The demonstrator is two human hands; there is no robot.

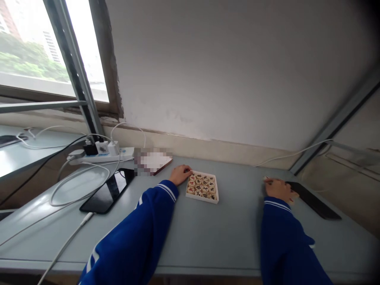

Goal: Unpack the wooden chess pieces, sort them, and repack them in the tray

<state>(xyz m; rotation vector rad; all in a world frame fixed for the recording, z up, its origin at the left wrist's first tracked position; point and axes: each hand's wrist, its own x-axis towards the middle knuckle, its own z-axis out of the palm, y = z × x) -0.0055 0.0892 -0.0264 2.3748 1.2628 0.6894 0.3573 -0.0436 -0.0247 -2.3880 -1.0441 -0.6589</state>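
Note:
A shallow white box [217, 194] lies on the desk, filled with rows of round wooden Chinese chess pieces [204, 183] marked in black and red. My left hand [180, 174] is at the box's far left corner, its fingers bent and closed against the rim. Well to the right, my right hand [278, 189] lies low over the desk with curled fingers. Small pale bits show at its fingertips and beside its right edge, coloured like the chess pieces. Most of what lies under that palm is hidden.
A black phone [108, 192] and white cables are on the left, near a power strip [127, 152] with chargers. Behind my left hand lies a partly blurred flat item [156, 160]. A dark flat object [316, 202] lies right of my right hand. The wall borders the grey desk [213, 241].

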